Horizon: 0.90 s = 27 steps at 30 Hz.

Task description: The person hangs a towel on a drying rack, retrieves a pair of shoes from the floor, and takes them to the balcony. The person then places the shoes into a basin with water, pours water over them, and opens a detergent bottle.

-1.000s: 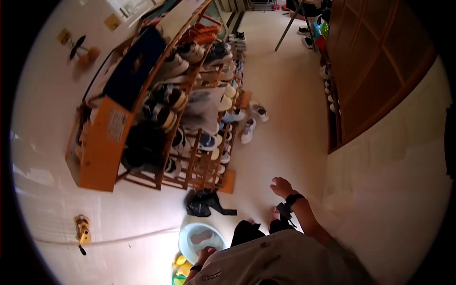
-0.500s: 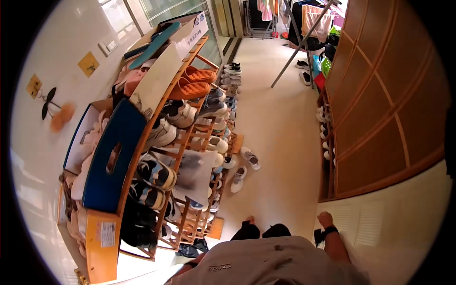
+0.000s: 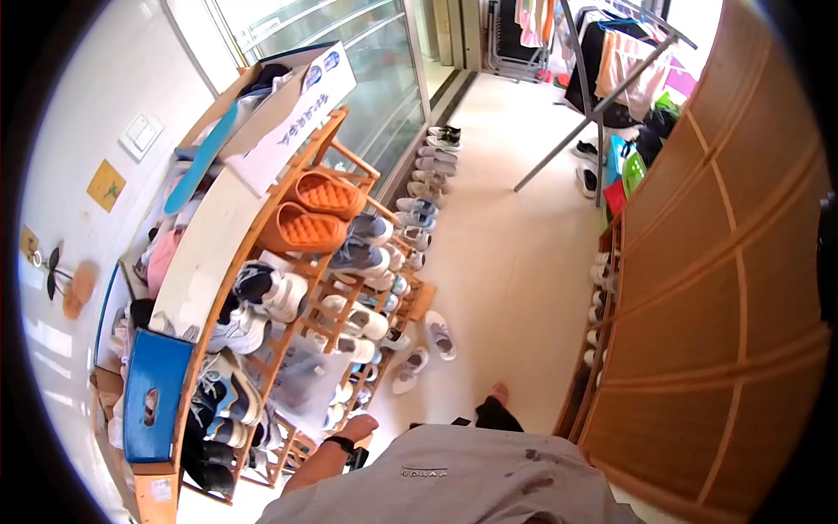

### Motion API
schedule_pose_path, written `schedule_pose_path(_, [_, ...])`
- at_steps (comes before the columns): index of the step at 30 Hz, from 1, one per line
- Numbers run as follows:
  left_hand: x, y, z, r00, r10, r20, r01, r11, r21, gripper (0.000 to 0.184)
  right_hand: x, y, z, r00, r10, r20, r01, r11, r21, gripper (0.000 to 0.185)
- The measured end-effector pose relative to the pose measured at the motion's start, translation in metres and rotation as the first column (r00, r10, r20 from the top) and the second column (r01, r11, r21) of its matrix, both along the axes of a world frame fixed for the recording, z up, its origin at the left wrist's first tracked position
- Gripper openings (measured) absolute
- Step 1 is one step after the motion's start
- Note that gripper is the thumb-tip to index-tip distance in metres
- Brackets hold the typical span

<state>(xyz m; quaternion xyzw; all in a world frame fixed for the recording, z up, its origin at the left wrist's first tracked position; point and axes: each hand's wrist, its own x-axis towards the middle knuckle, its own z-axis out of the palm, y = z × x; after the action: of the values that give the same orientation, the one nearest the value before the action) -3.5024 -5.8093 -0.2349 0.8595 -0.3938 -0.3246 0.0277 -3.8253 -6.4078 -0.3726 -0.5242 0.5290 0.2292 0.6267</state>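
Observation:
My left hand hangs low beside the shoe rack, its fingers curled in and nothing visible in them. A dark band with a black piece sits on that wrist. Just beyond the hand, on the rack, are several pale shoes and a clear plastic bag. On the floor ahead lies a pair of grey-white sneakers, close to the rack's foot. My right hand is out of the picture. One bare foot shows below my grey shirt.
Orange slippers rest on the rack's top, near a white box and a blue box. Shoes line the glass door. A grey drying rack stands ahead; a brown-panelled cabinet runs along the right.
The view has moved forward and turned slightly, so the sneakers sit lower and nearer. My left hand has come into view by the rack; my right hand has left the view.

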Motion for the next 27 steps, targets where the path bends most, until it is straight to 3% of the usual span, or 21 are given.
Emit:
schedule_pose_path(1, [-0.001, -0.009, 0.000, 0.972, 0.229, -0.052, -0.234, 0.962, -0.139, 0.019, 0.006, -0.034, -0.036, 0.968, -0.239, 0.072, 0.230, 0.967, 0.111, 0.024])
schedule_pose_path(2, [0.006, -0.025, 0.002, 0.976, 0.214, -0.047, -0.218, 0.970, -0.110, 0.021, 0.085, -0.031, 0.087, 0.916, 0.402, 0.000, -0.388, 0.885, -0.257, 0.024])
schedule_pose_path(3, [0.019, -0.045, 0.016, 0.979, 0.196, -0.046, -0.199, 0.977, -0.078, 0.023, 0.099, -0.072, 0.066, 0.662, 0.749, -0.007, -0.629, 0.551, -0.549, 0.019])
schedule_pose_path(4, [0.027, -0.066, 0.033, 0.776, 0.573, -0.264, -0.599, 0.800, -0.023, 0.028, 0.115, -0.111, 0.049, 0.392, 0.894, -0.216, -0.584, 0.061, -0.810, 0.017])
schedule_pose_path(6, [0.032, -0.078, 0.017, 0.769, 0.586, -0.256, -0.622, 0.778, -0.087, 0.029, 0.219, -0.102, 0.175, 0.811, 0.570, -0.134, -0.464, 0.486, -0.741, 0.016])
schedule_pose_path(7, [0.036, -0.081, 0.009, 0.772, 0.586, -0.246, -0.628, 0.762, -0.158, 0.031, 0.249, -0.114, 0.181, 0.825, 0.561, -0.067, -0.416, 0.522, -0.745, 0.017])
schedule_pose_path(9, [0.055, -0.103, 0.022, 0.772, 0.575, -0.271, -0.620, 0.775, -0.122, 0.031, 0.307, -0.136, 0.187, 0.831, 0.556, -0.005, -0.376, 0.555, -0.742, 0.019])
schedule_pose_path(11, [0.072, -0.130, 0.036, 0.473, 0.781, -0.407, -0.836, 0.543, 0.072, 0.029, 0.355, -0.150, 0.182, 0.845, 0.499, 0.192, -0.223, 0.656, -0.721, 0.021])
schedule_pose_path(14, [0.115, -0.156, 0.032, 0.462, 0.785, -0.414, -0.838, 0.539, 0.086, 0.028, 0.415, -0.162, 0.184, 0.838, 0.516, 0.177, -0.315, 0.724, -0.614, 0.021])
schedule_pose_path(17, [0.178, -0.178, 0.003, 0.514, 0.749, -0.418, -0.793, 0.601, 0.101, 0.025, 0.423, -0.212, 0.106, 0.774, 0.586, 0.240, -0.307, 0.679, -0.667, 0.013])
schedule_pose_path(19, [0.198, -0.186, -0.019, 0.700, 0.632, -0.333, -0.697, 0.707, -0.122, 0.023, 0.446, -0.199, 0.165, 0.878, 0.468, 0.103, -0.342, 0.762, -0.550, 0.011])
schedule_pose_path(20, [0.215, -0.199, -0.018, 0.575, 0.726, -0.376, -0.813, 0.556, -0.171, 0.023, 0.450, -0.210, 0.164, 0.858, 0.506, 0.087, -0.399, 0.763, -0.508, 0.011])
schedule_pose_path(23, [0.294, -0.240, 0.015, 0.565, 0.715, -0.412, -0.808, 0.580, -0.102, 0.024, 0.491, -0.207, 0.209, 0.859, 0.512, 0.002, -0.468, 0.787, -0.402, 0.010])
schedule_pose_path(26, [0.354, -0.268, 0.023, 0.454, 0.768, -0.452, -0.889, 0.422, -0.178, 0.023, 0.514, -0.220, 0.208, 0.876, 0.479, 0.060, -0.413, 0.808, -0.420, 0.009])
schedule_pose_path(27, [0.370, -0.272, 0.010, 0.474, 0.762, -0.441, -0.880, 0.426, -0.210, 0.022, 0.520, -0.226, 0.199, 0.858, 0.510, 0.058, -0.431, 0.777, -0.458, 0.010])
